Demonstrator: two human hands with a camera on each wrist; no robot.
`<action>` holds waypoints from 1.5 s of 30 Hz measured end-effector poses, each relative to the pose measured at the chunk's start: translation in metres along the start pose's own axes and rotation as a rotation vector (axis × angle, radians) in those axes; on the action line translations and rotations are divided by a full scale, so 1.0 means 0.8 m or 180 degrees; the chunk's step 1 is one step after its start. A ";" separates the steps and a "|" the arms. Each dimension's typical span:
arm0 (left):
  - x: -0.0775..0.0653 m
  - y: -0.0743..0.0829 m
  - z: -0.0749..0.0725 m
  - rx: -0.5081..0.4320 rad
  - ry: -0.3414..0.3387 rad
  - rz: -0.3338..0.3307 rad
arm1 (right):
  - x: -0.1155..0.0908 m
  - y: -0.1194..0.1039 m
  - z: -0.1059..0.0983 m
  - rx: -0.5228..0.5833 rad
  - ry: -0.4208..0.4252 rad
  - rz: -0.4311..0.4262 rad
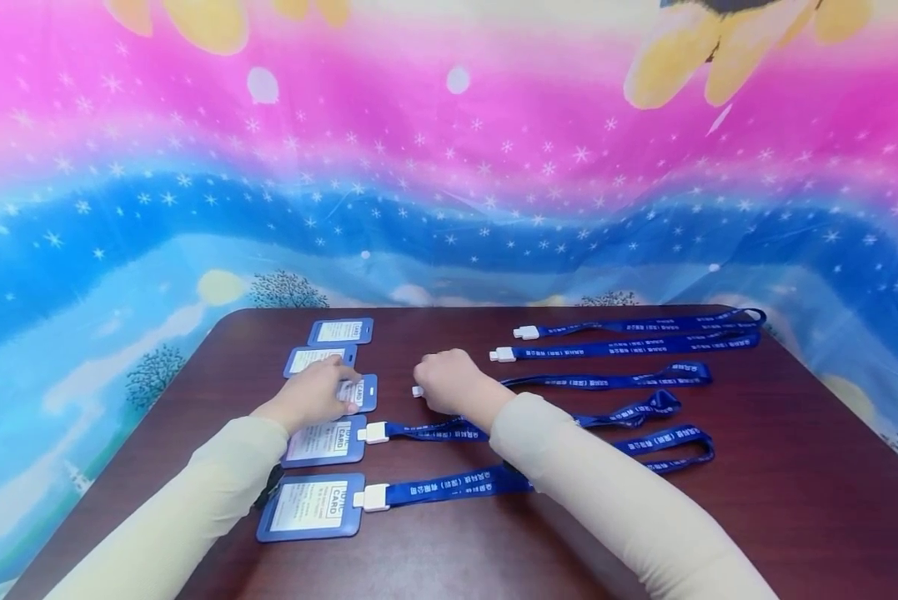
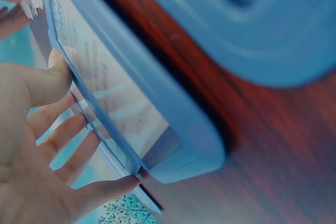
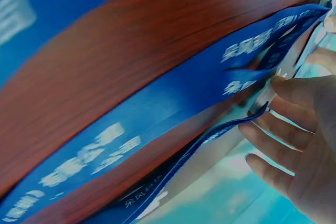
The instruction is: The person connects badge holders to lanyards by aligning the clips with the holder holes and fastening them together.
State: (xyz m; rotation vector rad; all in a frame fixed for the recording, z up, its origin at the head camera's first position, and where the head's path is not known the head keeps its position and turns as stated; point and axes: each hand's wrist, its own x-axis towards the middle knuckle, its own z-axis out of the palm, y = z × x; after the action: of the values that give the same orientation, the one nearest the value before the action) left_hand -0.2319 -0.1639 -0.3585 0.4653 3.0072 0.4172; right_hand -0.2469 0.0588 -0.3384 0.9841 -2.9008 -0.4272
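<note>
My left hand point(image 1: 315, 393) is over the third blue ID badge holder point(image 1: 368, 393) from the back, its thumb at the near edge and fingers across it. In the left wrist view a nearer badge holder point(image 2: 113, 87) partly covers these fingers. To the right, my right hand point(image 1: 449, 382) pinches a white clip point(image 1: 417, 392) at the end of a blue lanyard point(image 1: 606, 382). The clip points towards the badge holder, with a gap between them. In the right wrist view the thumb and fingertips meet at this clip point(image 3: 261, 100).
Two badge holders nearest me, one at the front point(image 1: 309, 508), have lanyard clips point(image 1: 376, 497) at their slots. Two more badge holders point(image 1: 339, 331) lie at the back left. Two lanyards point(image 1: 629, 344) lie at the back right of the brown table point(image 1: 449, 550). A printed cloth point(image 1: 449, 192) hangs behind.
</note>
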 end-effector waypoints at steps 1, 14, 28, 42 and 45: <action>0.000 0.000 0.001 0.0011 -0.0005 0.0007 | 0.003 -0.004 -0.001 -0.0032 -0.0012 -0.0010; -0.004 0.002 -0.001 0.0018 -0.0057 0.0051 | 0.039 -0.030 -0.006 -0.0090 0.0043 -0.0201; -0.006 0.006 0.002 0.0004 0.0034 0.0046 | 0.059 -0.040 -0.004 -0.0023 0.0043 -0.0236; -0.008 0.007 0.007 -0.0151 0.0105 -0.0017 | 0.058 -0.044 -0.003 -0.0081 0.0127 -0.0340; -0.007 0.007 0.008 -0.0163 0.0123 -0.0024 | 0.060 -0.041 -0.003 0.0013 0.0112 -0.0371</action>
State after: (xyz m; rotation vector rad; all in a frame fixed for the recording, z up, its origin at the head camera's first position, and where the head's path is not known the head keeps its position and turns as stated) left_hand -0.2243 -0.1588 -0.3630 0.4468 3.0259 0.5069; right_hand -0.2653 0.0047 -0.3467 1.1531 -2.8240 -0.4057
